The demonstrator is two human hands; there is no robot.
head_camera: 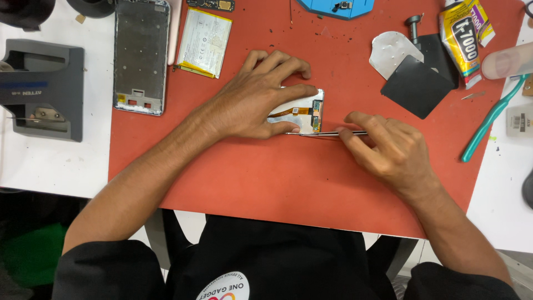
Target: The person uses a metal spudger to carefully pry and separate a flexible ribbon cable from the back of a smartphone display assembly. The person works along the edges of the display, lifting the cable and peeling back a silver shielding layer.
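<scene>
My left hand (pixel 258 97) lies flat over a phone display panel (pixel 302 114) on the red mat (pixel 288 183), pressing it down; only the panel's right end shows, with an orange flex cable and small green parts. My right hand (pixel 388 150) pinches thin metal tweezers (pixel 325 133), whose tips reach left along the panel's near edge, under my left thumb.
A bare phone frame (pixel 141 55) and a flat battery (pixel 204 41) lie at the upper left. A grey station (pixel 44 89) stands far left. Upper right hold a silver plate (pixel 391 53), black sheet (pixel 416 86), glue tube (pixel 461 41) and a teal tool (pixel 491 119).
</scene>
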